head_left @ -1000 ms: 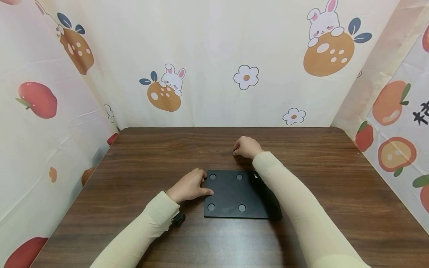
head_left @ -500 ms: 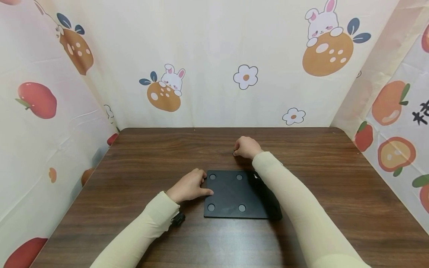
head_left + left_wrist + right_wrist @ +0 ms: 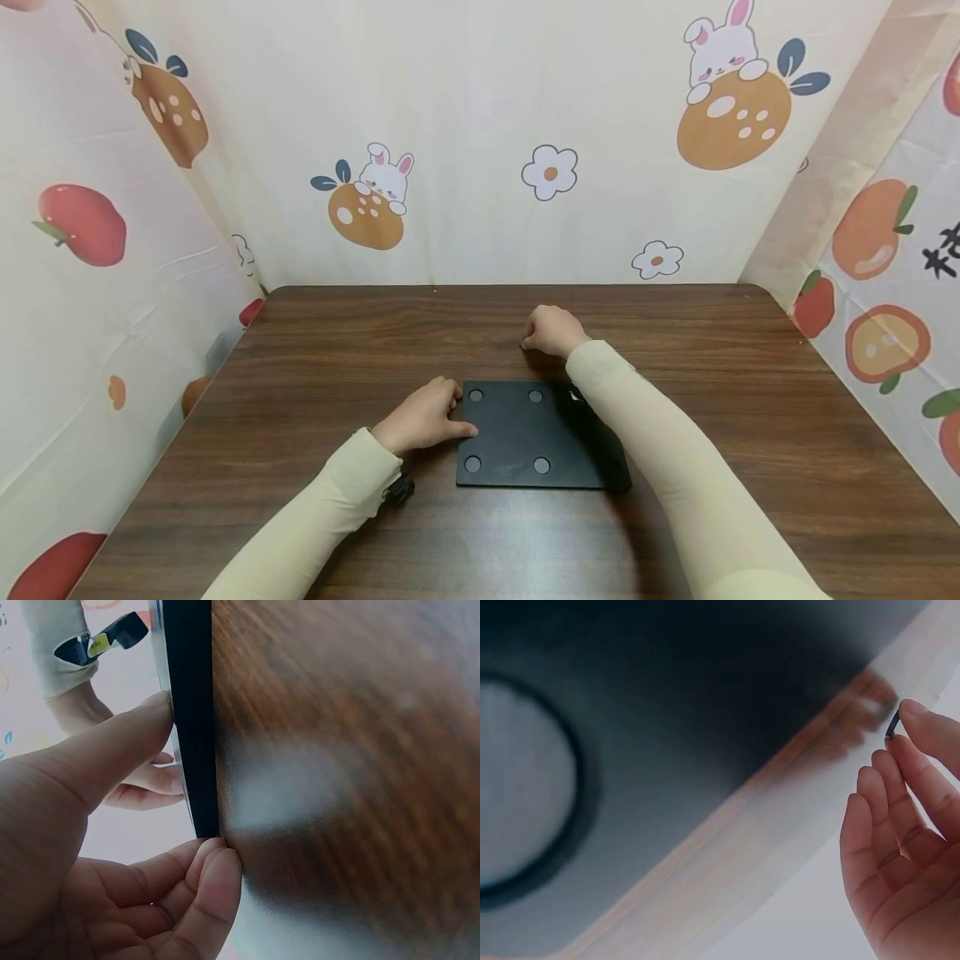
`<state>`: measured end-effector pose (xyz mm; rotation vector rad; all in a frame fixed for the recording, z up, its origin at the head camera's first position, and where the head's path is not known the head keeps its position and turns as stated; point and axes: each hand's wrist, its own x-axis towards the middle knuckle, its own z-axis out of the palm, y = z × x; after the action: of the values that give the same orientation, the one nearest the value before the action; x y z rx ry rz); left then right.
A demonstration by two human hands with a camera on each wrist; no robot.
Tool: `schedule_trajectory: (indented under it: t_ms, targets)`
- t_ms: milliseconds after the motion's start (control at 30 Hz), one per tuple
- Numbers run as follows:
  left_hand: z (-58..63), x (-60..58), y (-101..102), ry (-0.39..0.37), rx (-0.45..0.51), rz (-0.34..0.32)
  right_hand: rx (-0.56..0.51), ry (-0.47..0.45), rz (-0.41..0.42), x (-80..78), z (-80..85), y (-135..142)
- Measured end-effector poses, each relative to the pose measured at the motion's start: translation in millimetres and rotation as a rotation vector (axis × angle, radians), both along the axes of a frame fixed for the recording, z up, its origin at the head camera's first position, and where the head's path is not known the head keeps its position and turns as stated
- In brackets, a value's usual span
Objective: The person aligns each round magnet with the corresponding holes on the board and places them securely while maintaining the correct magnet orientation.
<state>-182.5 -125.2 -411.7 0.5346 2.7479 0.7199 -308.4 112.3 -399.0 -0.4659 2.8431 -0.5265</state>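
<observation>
A flat black rectangular plate [image 3: 510, 437] with grey round recesses lies on the wooden table. At its left edge is my left hand [image 3: 422, 417], the thumb on the top face and the curled fingers [image 3: 217, 881] against the far corner in the left wrist view. Beyond the plate's far edge, my right hand [image 3: 555, 331] pinches a small, thin dark piece [image 3: 892, 725] between thumb and forefinger. That piece shows nearly edge-on in the right wrist view, so its kind is unclear. My right sleeve [image 3: 645, 417] hides the plate's right side.
The brown table [image 3: 360, 333] ends at a pale curtain [image 3: 480, 208] printed with rabbits and fruit. More printed cloth [image 3: 900, 275] hangs along the right, and another sheet [image 3: 150, 333] on the left. A black wrist device [image 3: 399, 490] sits on my left cuff.
</observation>
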Motion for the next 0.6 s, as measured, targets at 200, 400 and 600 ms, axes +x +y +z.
schedule_trajectory:
  t_ms: [200,400,600]
  targets:
    - [-0.6,-0.5,0.3,-0.001,-0.005,0.010,-0.021,0.003,0.024,5.5,3.7,3.2]
    - [-0.2,-0.2,-0.1,-0.002,-0.001,0.010,-0.081,0.018,0.024,11.9,10.5,12.0]
    - [-0.3,0.0,-0.6,-0.006,-0.003,0.012,-0.122,0.053,0.034,16.6,13.4,24.0]
